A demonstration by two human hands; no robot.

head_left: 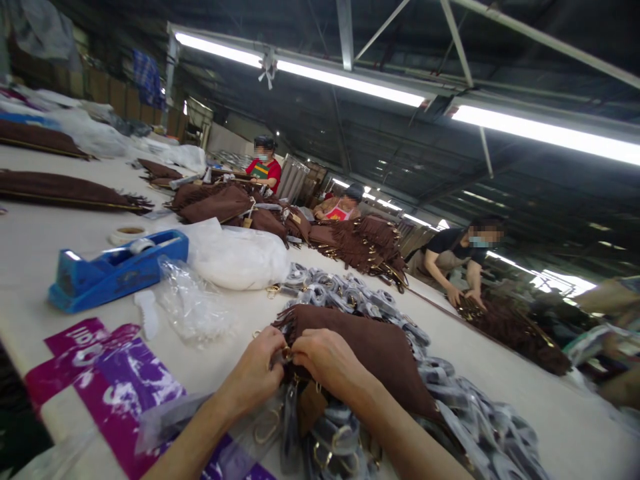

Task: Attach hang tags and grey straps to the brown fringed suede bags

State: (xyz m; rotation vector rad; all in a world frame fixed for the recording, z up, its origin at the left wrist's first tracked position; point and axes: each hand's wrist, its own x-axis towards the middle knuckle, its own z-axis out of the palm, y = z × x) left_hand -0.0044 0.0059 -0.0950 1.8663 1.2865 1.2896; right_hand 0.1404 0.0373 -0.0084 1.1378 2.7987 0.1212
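A brown fringed bag (pixel 367 347) lies in front of me on a heap of straps wrapped in clear plastic (pixel 345 293). At its near left corner my left hand (pixel 257 370) is closed in a pinch on a small gold-coloured metal clasp (pixel 286 355). My right hand (pixel 327 360) is closed on the bag's edge right beside it, fingertips close to the left hand's. Fingers partly hide the clasp, so its exact shape is unclear. Below the hands hang a brown tag (pixel 311 405) and a plastic-wrapped strap (pixel 290 427).
Left on the white table (pixel 30 267) are a blue tape dispenser (pixel 117 270), a tape roll (pixel 127 235), clear plastic bags (pixel 193 307) and purple printed packaging (pixel 125 393). Brown bags (pixel 350 243) are piled farther back. A co-worker (pixel 457 257) handles brown bags at the right.
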